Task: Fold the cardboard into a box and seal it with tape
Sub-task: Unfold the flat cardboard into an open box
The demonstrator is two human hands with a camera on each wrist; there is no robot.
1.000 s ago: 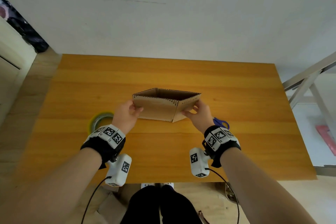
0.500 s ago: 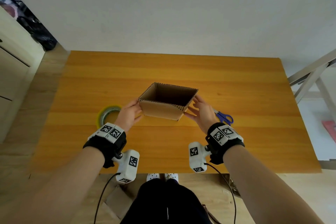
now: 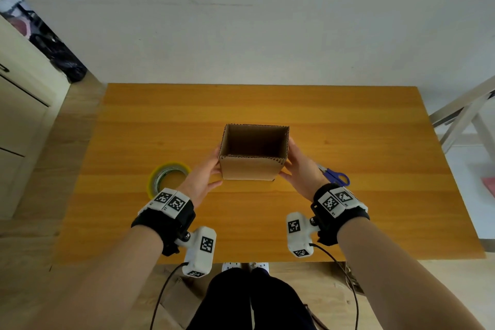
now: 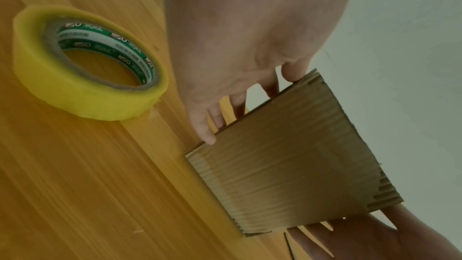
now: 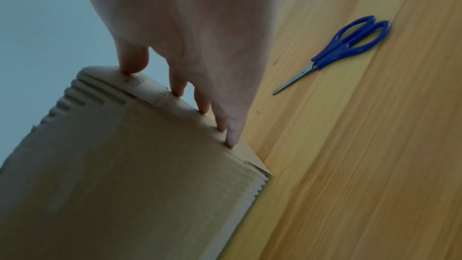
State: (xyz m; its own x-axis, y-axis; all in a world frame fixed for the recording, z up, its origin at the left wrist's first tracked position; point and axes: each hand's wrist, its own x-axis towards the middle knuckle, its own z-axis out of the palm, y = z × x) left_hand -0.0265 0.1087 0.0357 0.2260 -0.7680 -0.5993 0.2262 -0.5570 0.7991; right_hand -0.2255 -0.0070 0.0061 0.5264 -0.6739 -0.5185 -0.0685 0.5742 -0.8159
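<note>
Squared up from a skewed sleeve a second ago, the cardboard box (image 3: 253, 154) stands open-topped between flat, straight-fingered hands, left hand (image 3: 204, 180) and right hand (image 3: 301, 169); tape roll (image 3: 167, 177) untouched, sealing still ahead.

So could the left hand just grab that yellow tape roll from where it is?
Probably yes. The tape roll lies flat on the table just outside the left hand, nothing between them. But that hand now presses the cardboard box, so it must let go first.
</note>
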